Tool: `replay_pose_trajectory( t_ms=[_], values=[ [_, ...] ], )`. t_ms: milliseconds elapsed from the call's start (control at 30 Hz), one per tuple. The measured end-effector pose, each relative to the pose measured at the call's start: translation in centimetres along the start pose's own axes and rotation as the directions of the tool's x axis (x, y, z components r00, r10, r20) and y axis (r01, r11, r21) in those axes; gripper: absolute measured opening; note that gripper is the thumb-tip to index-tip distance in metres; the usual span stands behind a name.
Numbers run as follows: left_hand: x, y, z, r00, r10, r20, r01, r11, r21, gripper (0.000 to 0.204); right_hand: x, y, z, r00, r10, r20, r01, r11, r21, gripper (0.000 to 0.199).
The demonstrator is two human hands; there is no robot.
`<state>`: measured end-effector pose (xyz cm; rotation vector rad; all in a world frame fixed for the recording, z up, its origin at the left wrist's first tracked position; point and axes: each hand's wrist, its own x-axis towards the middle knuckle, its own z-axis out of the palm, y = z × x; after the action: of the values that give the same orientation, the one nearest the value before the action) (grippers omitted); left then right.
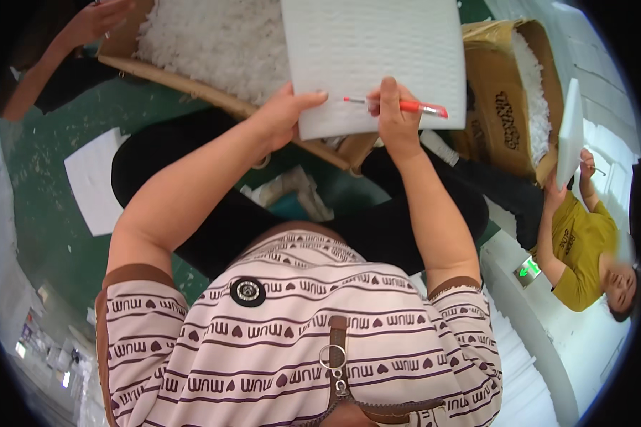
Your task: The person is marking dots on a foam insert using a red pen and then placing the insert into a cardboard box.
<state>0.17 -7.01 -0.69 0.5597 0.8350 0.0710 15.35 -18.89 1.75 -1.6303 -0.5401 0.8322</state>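
A large white foam sheet [377, 60] with rows of small dents is held up in front of me, tilted. My left hand [286, 117] grips its near left edge, thumb on top and fingers behind. In my right hand [397, 117] is a slim red pen-like tool [424, 109], pinched between thumb and fingers over the sheet's near part. Its thin shaft points left toward my left thumb; I cannot make out its exact kind.
Behind the sheet stands a cardboard box [185, 84] full of white foam scraps. Another cardboard box [488, 99] is at the right. A co-worker [584, 235] there holds a white panel [570, 132]. Another person's hand [96, 21] shows at upper left. A white sheet [96, 181] lies on the green floor.
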Motion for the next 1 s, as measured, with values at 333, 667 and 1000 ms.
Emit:
replay_pose_trajectory(
  t_ms=[333, 667, 1000],
  values=[
    [-1.5, -0.1, -0.3, 0.997, 0.043, 0.062, -0.044, 0.999, 0.001, 0.042, 0.6, 3.1, 4.6, 0.702, -0.665, 0.254, 0.557, 0.29, -0.779, 0.019],
    [-1.8, 0.2, 1.2, 0.997, 0.071, 0.02, -0.071, 0.997, 0.007, 0.046, -1.2, 1.3, 2.5, 0.825, -0.528, 0.203, 0.53, 0.595, -0.604, 0.028],
    [0.4, 0.4, -0.6, 0.997, 0.074, -0.012, -0.073, 0.996, 0.046, 0.048, 0.5, 0.5, 2.0, 0.821, -0.505, 0.267, 0.543, 0.545, -0.639, 0.028]
  ],
)
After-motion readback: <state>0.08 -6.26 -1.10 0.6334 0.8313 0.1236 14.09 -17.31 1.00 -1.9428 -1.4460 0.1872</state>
